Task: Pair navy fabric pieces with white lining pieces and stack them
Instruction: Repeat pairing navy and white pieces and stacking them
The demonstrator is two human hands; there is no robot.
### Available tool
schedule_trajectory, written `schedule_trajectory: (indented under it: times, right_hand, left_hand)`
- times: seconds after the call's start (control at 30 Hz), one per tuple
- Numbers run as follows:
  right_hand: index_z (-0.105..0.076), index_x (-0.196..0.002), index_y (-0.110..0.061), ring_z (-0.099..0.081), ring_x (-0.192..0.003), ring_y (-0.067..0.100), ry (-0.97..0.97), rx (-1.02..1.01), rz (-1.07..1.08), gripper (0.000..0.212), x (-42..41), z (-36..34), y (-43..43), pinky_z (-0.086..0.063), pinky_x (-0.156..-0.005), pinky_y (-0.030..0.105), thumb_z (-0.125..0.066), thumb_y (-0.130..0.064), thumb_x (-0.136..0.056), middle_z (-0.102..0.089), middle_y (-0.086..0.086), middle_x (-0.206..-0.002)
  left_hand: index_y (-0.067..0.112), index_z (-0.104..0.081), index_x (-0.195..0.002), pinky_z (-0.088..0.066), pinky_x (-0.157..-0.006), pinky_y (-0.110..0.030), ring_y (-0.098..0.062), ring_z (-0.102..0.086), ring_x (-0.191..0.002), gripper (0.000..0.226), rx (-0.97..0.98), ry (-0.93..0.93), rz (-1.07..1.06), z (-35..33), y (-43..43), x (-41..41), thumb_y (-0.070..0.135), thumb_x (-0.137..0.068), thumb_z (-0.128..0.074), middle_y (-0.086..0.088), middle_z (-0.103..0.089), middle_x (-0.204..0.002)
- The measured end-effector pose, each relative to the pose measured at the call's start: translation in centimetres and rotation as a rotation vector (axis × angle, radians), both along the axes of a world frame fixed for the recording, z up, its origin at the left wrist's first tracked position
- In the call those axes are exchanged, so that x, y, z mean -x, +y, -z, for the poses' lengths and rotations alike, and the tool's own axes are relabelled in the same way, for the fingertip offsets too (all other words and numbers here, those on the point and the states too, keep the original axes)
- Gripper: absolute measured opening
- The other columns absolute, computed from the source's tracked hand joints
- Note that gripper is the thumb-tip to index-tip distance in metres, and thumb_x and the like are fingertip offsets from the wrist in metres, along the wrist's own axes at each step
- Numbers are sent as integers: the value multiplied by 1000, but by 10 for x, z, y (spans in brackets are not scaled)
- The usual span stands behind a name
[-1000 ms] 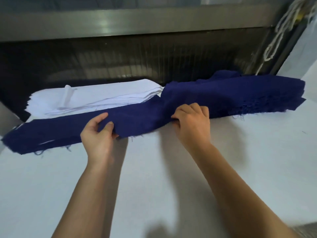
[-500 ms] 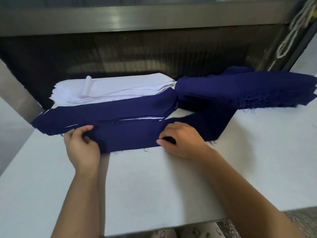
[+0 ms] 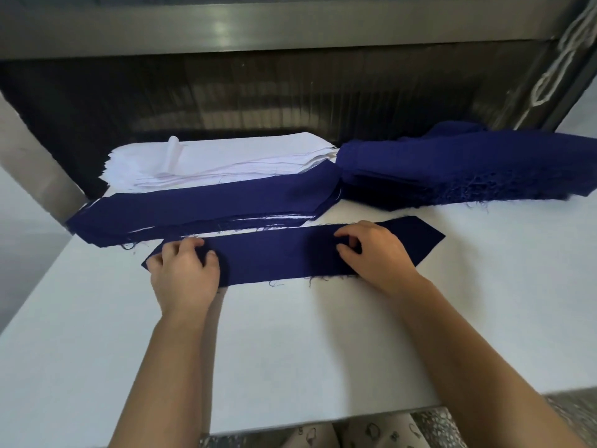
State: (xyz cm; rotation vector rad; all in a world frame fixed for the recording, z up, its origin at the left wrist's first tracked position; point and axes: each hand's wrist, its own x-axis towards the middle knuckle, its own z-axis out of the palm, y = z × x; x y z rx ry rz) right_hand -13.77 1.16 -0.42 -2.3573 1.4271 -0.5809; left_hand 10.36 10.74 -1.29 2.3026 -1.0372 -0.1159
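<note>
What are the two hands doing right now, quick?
Left hand: bent fingers rest on the left end of the navy strip; whether it grips cannot be told.
Right hand: thumb and forefinger pinch the navy strip.
</note>
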Motion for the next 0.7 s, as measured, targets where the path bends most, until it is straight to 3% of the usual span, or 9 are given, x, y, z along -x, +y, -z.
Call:
schedule_trajectory:
  times: [0.3, 0.43, 0.7]
  right_hand:
    - [-64, -110, -25, -47, -74, 9, -10, -6, 21, 23, -2, 2, 0, -35, -64, 24, -56, -23, -89, -46, -15, -76]
    - [-62, -114, -25, -46, -76, 9, 72, -1, 117, 25, 1, 2, -2, -32, -59, 24, -52, -25, -91, -47, -13, -84]
    - [-60, -115, -26, -49, -81, 14, 131, -7, 150, 26, -3, -5, -4, -35, -66, 26, -50, -26, -91, -56, -7, -92]
  left_hand:
    - [13, -48, -134, -21, -106, -43, -37, -24, -132, 44, -108, 13, -121, -5, 2, -2, 29, -93, -55, -17, -35, -143]
    - [13, -49, -133, -21, -106, -43, -38, -24, -132, 41, -81, 13, -107, -4, 2, -4, 25, -94, -55, -18, -36, -143]
    - [15, -49, -133, -21, -106, -45, -38, -24, -132, 43, -23, 25, -101, -2, -1, -9, 23, -92, -57, -17, -40, -140]
